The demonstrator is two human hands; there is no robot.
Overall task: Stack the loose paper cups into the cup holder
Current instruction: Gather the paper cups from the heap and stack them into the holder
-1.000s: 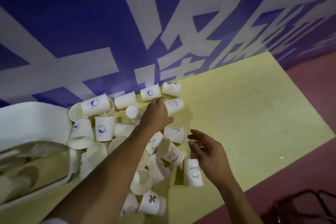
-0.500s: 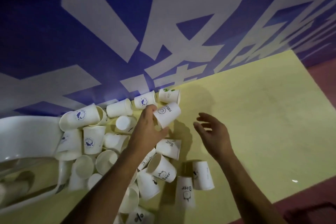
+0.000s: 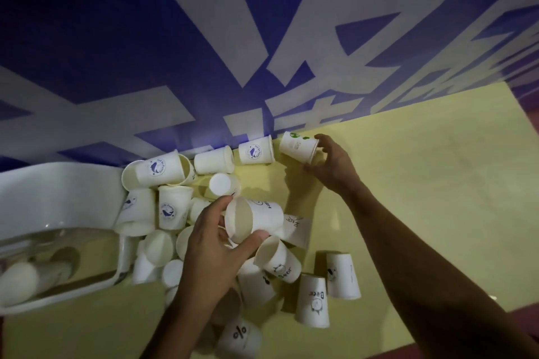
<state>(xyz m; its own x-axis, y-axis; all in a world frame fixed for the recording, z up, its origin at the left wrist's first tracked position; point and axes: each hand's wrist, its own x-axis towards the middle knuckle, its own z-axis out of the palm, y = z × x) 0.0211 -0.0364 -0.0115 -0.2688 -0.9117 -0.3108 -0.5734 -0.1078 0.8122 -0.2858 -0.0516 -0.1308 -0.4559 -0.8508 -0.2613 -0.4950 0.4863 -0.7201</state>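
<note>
Yellow table (image 3: pixel 423 198), blue banner wall (image 3: pixel 87 38) behind | gathering step | left hand (image 3: pixel 215 248) curled round tilted cup (image 3: pixel 259 218) | right hand (image 3: pixel 332 163) grasps green-printed cup (image 3: pixel 297 147) | next, likely: nest one inside the other, mouths aligned.

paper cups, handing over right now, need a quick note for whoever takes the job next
Left hand grips the smiley-print cup above the pile.
Right hand grips the green-print cup at its rim, near the wall.
The cup holder lies at the left; its contents are unclear.
Done: two cups in hand, not yet nested.
Left: many loose cups lie scattered on the yellow table; stack them and load the holder.
</note>
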